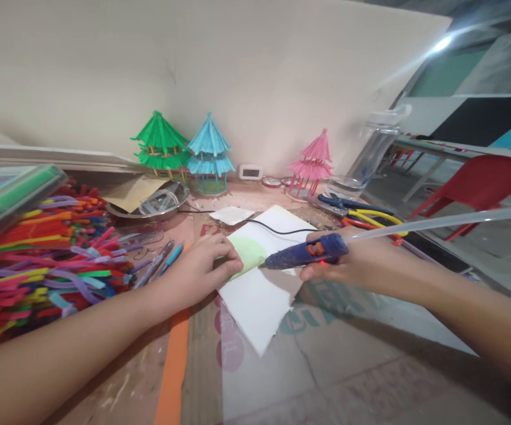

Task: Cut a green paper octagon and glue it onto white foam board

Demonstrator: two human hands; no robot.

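My right hand grips a blue glue gun with a long clear glue stick sticking out behind it. The nozzle points left, at the edge of a pale green paper disc. My left hand presses on that disc from the left. The disc lies on a white foam sheet on the cardboard-covered table. A black cord runs from the gun across the sheet.
A big heap of coloured straws fills the left. Green, blue and pink straw pagodas stand by the wall. A metal bowl, pens, yellow-handled pliers and scissors, a plastic bottle and a red chair are nearby.
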